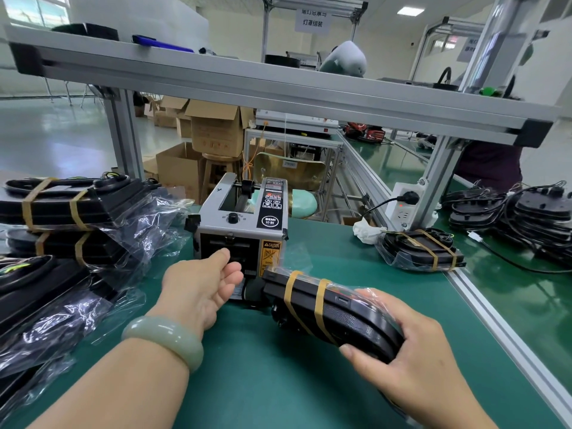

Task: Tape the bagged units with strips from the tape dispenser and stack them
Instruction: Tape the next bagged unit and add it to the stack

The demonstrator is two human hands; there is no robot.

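The right hand [414, 360] is gripping one bagged unit [334, 308] by its near end, fingers curled under it. It is holding the unit tilted above the worktop [263, 382], with the far end just beside the tape dispenser [244, 221]. The left hand [204, 286] is reaching for the dispenser's front slot, fingers loose and holding nothing. I cannot see a strip waiting there.

A strip pulled askew is likely to fold on itself or catch the loose plastic. Fingertips are also straying close to the cutter opening.

- **Dispenser:** one.
- **Tan strips [320, 300]:** two, around the held unit.
- **Beyond the right hand:** one strapped unit [421, 249].
- **Left of the left hand:** two strapped units in a left stack [62, 209], with nearer bags [46, 305] too crumpled to count.
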